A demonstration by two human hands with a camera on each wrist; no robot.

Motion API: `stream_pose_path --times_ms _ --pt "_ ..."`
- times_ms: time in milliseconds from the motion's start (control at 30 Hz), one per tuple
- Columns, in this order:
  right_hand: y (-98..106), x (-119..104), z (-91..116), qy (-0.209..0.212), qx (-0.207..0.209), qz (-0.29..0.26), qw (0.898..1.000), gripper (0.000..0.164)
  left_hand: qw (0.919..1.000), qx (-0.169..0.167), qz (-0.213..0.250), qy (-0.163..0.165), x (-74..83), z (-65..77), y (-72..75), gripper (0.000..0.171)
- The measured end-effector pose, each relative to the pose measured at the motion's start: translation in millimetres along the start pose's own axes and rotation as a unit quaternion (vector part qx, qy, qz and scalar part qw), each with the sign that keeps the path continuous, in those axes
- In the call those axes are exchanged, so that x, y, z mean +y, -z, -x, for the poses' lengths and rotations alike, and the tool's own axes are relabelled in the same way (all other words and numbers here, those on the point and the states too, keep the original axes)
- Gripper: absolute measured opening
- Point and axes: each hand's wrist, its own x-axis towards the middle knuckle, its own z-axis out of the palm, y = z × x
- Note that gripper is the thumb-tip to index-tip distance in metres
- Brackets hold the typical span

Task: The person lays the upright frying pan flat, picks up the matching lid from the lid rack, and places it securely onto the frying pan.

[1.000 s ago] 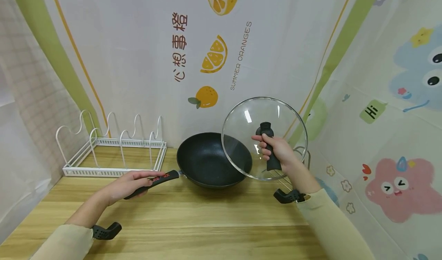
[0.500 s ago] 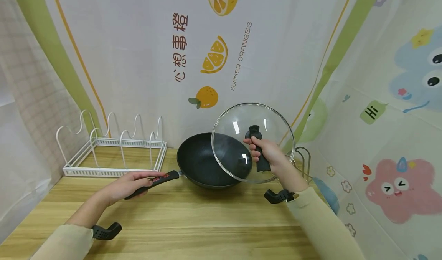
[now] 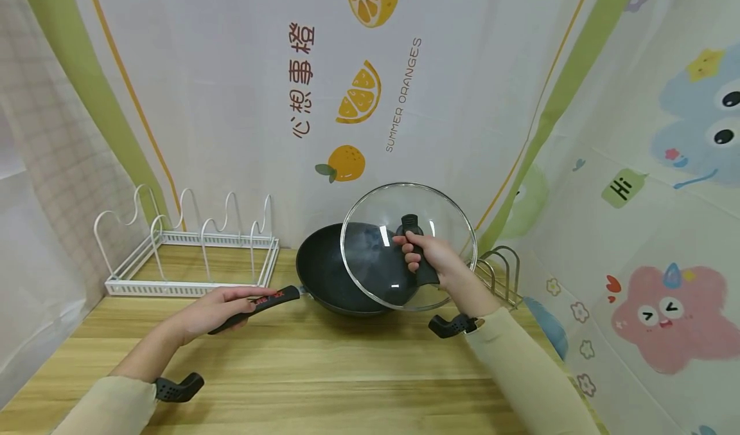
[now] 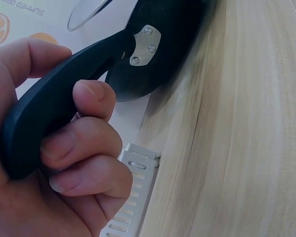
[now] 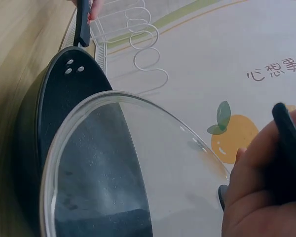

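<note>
A black wok (image 3: 324,261) stands on the wooden table, its long handle pointing to the front left. My left hand (image 3: 222,310) grips that handle (image 4: 49,98); the left wrist view shows the fingers curled round it. My right hand (image 3: 430,258) holds a glass lid (image 3: 376,210) by its black upright handle (image 3: 428,273). Tilted, the lid hangs over the right part of the wok, whose dark inside shows through the glass. In the right wrist view the lid's rim (image 5: 48,182) crosses in front of the wok (image 5: 64,89). Whether rim and wok touch, I cannot tell.
A white wire rack (image 3: 191,288) with tall loops stands at the back left. Behind the lid, at the right, is a metal wire rack (image 3: 509,274). A printed curtain (image 3: 231,101) hangs close behind the wok, and another covering (image 3: 578,229) borders the right side.
The right hand has carried the lid left and slightly down, so it now overlaps more of the wok. More of the metal rack shows. The left hand and wok have stayed in place.
</note>
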Motion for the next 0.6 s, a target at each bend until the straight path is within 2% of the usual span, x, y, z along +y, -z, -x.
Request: stream_pose_path --times_ms 400,600 --pt "-4.2 4.3 -16.3 -0.023 0.001 -0.017 1.000 0.033 0.9999 0.007 -0.011 0.009 1.4 0.3 -1.6 0.047" --pt "-8.0 4.2 -23.3 -0.059 -0.004 -0.050 0.997 0.033 0.9997 0.009 -0.017 0.012 2.3 1.0 -1.3 0.047"
